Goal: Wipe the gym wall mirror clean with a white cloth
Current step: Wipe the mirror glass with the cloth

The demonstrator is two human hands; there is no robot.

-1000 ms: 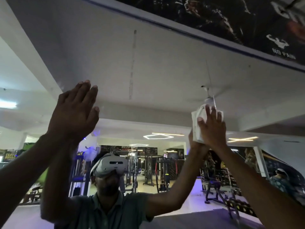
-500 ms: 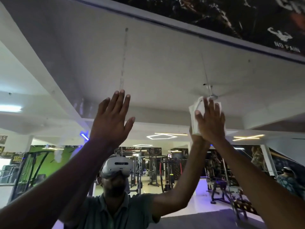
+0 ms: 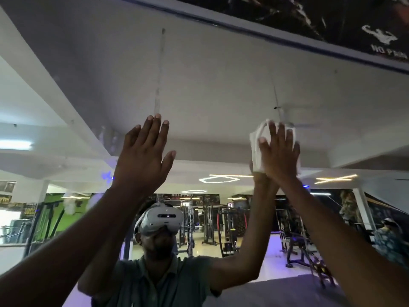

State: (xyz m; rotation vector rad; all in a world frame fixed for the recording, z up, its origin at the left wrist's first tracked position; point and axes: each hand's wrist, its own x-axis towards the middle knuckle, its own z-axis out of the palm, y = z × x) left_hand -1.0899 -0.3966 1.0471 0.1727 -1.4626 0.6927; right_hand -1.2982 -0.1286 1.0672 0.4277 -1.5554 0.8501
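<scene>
- Gym interior, seen as a reflection in the wall mirror [image 3: 221, 85]: weight machines [image 3: 221, 231], lit ceiling strips, a dark poster [image 3: 321, 16] along the top.
- Right hand [image 3: 280, 156]: raised high, palm flat, fingers [image 3: 273, 134] straight and slightly spread, pressing a white cloth [image 3: 256, 149] against the glass. Cloth shows past the fingertips and the thumb side.
- Left hand [image 3: 141, 160]: raised, fingers straight and close together, holding nothing; cannot tell whether it touches the glass.
- Reflection shows a person wearing a white headset [image 3: 161, 219] and a green shirt.
</scene>
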